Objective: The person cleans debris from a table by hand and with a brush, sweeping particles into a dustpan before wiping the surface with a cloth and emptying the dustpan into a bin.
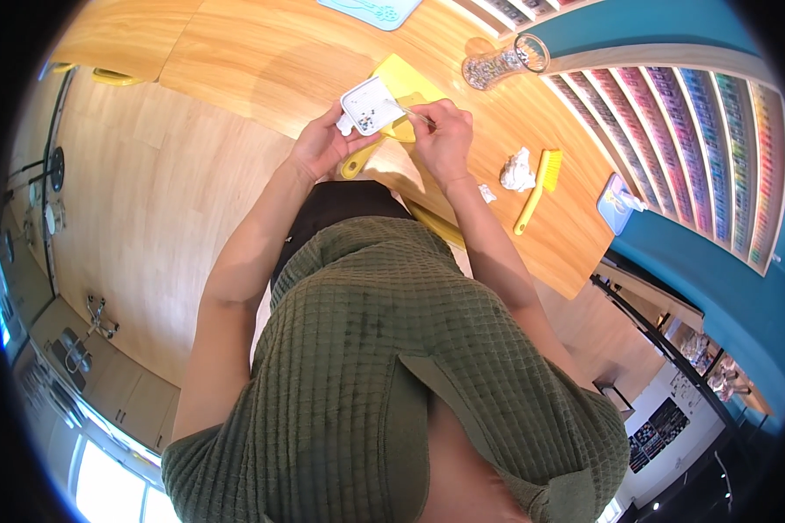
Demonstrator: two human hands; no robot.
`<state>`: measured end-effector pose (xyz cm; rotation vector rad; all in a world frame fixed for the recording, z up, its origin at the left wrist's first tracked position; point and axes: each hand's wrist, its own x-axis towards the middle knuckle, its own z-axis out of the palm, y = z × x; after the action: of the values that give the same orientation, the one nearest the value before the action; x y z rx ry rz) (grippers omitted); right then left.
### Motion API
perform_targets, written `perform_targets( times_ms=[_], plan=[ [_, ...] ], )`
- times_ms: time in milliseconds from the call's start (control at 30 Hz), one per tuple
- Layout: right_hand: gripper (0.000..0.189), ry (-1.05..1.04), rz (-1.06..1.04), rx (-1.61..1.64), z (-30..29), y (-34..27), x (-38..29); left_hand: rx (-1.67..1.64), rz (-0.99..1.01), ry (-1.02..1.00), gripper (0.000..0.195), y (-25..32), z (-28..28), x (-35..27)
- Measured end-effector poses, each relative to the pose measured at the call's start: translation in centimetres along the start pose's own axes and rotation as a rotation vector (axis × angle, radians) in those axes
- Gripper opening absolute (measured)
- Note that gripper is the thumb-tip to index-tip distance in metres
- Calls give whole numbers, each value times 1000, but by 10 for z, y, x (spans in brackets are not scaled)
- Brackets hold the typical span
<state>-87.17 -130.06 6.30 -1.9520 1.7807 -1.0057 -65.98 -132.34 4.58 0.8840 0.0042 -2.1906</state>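
Note:
In my left hand (320, 142) rests a small white ridged tray (378, 103), held by its lower left side. A few tiny dark, orange and pale beads (366, 121) lie near its lower corner. My right hand (446, 134) pinches thin metal tweezers (413, 115), whose tips reach over the tray's right edge. Whether the tips hold a bead is too small to tell. Beneath the tray and both hands, a yellow dustpan (402, 73) lies on the wooden table (288, 55), its handle pointing towards me.
A glass jar of mixed beads (490, 68) lies or leans at the back right. Crumpled white tissue (518, 171) and a yellow brush (538, 193) are right of my right hand. Racks of coloured beads (687, 144) line the teal wall. A blue tray (383, 12) sits at the far edge.

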Motion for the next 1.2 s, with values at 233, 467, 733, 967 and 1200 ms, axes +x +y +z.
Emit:
perform_targets(
  times_ms=[233, 467, 733, 967, 1200],
  plan=[
    [10, 55, 51, -46, -9, 3, 3, -21, -2, 8, 46, -1, 0, -1],
    [12, 81, 57, -1, -22, -10, 0, -50, 20, -12, 42, 2, 7, 2],
    [14, 165, 4, 11, -45, -17, 3, -2, 50, -128, 42, 7, 43, 19],
    [15, 217, -28, -19, -74, -12, 13, 71, 54, -258, 42, 0, 82, 38],
    [16, 313, -78, -41, -90, -2, 25, 116, 57, -304, 43, -7, 124, 48]
  ],
)
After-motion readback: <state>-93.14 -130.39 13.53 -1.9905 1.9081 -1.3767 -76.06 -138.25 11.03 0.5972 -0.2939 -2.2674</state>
